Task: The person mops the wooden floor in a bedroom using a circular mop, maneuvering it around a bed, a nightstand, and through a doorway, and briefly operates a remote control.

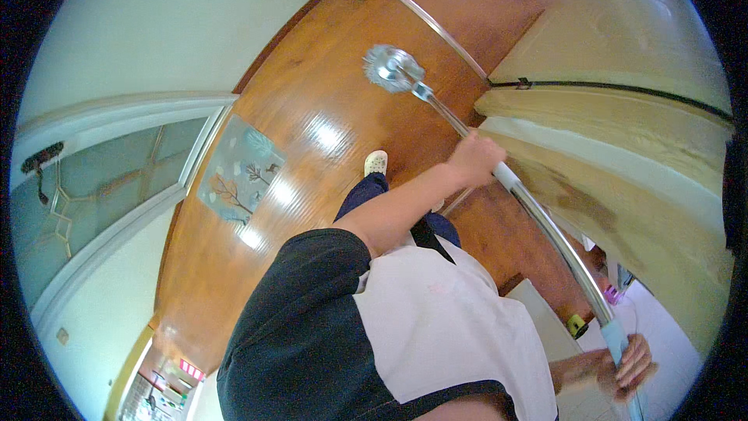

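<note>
Both my hands grip one long-handled mop, which slants from the lower right up to the middle of the view. Its head, a round silvery disc with a pale fringe, is slightly blurred and at the far end, over the wooden floor. My left hand is closed round the metal pole nearer the head. Lower right, my right hand wraps round the light-blue grip near the other end, its fingers partly smeared. My left arm, in a dark sleeve, reaches across my body.
A grey mat with tree pictures lies on the shiny wooden floor. Beyond the mop head runs a metal threshold strip. A beige door stands close on the right, with a glass-panelled door on the left. My light shoe is on the floor.
</note>
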`<state>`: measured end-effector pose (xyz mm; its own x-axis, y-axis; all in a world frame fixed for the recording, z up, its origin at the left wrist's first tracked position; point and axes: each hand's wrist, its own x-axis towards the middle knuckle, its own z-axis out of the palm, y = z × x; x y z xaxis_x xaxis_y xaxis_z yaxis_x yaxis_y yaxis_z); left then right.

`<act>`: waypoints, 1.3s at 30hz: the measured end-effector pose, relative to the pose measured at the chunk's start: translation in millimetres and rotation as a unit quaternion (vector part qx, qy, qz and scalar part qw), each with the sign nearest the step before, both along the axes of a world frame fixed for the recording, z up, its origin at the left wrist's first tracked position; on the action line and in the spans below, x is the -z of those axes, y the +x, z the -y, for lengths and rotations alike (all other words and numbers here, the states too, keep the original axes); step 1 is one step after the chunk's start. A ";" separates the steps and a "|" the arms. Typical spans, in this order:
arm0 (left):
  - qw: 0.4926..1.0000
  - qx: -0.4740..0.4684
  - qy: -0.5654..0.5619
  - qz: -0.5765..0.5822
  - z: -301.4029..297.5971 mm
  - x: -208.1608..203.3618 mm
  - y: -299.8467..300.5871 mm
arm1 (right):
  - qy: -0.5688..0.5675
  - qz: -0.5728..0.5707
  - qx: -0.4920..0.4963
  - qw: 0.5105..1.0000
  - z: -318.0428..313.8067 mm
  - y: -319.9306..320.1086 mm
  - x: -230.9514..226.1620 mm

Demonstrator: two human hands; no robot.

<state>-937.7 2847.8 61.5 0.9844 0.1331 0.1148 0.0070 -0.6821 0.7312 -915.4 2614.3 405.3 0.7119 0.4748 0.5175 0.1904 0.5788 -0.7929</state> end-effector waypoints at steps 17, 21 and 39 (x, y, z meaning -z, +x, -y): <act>0.997 0.050 -0.055 0.017 32.4 -8.3 -43.6 | -0.086 -0.022 -0.039 0.995 7.9 -28.1 -22.9; 0.991 0.113 -0.066 0.029 42.1 -15.7 -34.2 | -0.075 0.000 0.007 0.997 15.5 -32.9 -39.7; 0.953 -0.268 -0.015 -0.140 -138.3 75.2 -170.1 | -0.111 -0.044 -0.098 0.988 -136.4 -28.6 125.6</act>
